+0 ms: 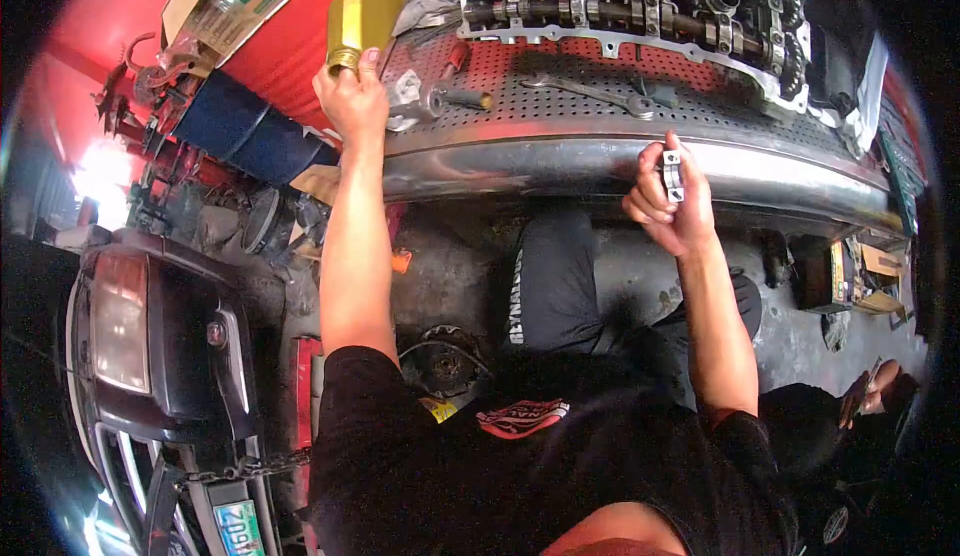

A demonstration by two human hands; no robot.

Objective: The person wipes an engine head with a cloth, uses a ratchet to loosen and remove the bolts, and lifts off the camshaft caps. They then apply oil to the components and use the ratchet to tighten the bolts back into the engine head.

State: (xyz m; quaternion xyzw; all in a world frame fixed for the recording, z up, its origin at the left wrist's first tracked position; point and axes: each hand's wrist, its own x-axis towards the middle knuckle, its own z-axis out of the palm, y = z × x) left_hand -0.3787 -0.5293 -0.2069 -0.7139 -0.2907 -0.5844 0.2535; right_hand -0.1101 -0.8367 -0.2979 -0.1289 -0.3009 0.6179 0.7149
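Observation:
My left hand grips a yellow plastic oil bottle around its open neck, over the left end of the workbench. The bottle's neck points towards me. In my right hand, a small metal camshaft bearing cap with two bolt holes is pinched between thumb and fingers, in front of the bench edge. Beyond it on the bench lies a cylinder head with camshafts and round metal tubes showing.
A combination wrench, a red-handled tool and a dark cylindrical piece lie on the perforated metal bench. A blue drum and a dark vehicle stand left. Another person's hand shows at lower right.

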